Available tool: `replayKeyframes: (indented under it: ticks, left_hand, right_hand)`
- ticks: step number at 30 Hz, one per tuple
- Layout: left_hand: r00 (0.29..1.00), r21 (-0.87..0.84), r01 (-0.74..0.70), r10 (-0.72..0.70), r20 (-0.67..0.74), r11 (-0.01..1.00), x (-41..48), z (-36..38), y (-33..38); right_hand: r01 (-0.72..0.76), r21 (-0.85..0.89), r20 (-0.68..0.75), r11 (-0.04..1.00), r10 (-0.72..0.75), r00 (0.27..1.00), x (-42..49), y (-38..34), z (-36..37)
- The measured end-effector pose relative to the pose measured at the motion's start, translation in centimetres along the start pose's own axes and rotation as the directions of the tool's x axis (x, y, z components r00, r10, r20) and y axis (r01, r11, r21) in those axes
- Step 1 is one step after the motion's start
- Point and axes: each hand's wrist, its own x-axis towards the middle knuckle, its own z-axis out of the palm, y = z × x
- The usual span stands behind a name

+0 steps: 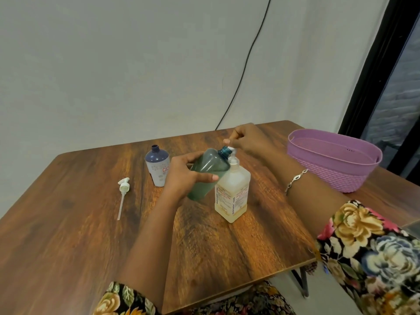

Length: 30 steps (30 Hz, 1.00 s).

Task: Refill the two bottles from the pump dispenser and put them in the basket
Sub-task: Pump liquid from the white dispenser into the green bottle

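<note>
My left hand [188,172] grips a translucent green bottle [208,169], tilted so its open blue neck meets the nozzle of the pump dispenser [231,192]. The dispenser is a square bottle of yellowish liquid standing mid-table. My right hand [247,138] sits on top of the white pump head, fingers curled over it. A second bottle [158,165], dark blue on top and white below, stands uncapped to the left. The purple basket [331,165] sits at the right of the table with nothing visible inside.
A loose white pump cap with its long tube [122,194] lies on the wooden table [68,235] at the left. A black cable runs down the wall behind. The table's front-right corner and a metal leg are near my right sleeve.
</note>
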Motion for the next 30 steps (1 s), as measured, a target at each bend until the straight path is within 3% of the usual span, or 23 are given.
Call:
replayKeyframes:
  ticks: [15, 30]
  left_hand:
    - [1.000, 0.006, -0.014, 0.014, -0.003, 1.000, 0.3, -0.1, -0.2]
    - [1.000, 0.018, -0.007, 0.008, -0.016, 1.000, 0.4, -0.2, -0.3]
  right_hand:
    - [0.013, 0.035, -0.089, 0.999, -0.009, 0.996, -0.2, 0.7, 0.5]
    - [0.016, -0.019, -0.058, 1.000, -0.017, 0.998, 0.0, 0.6, 0.4]
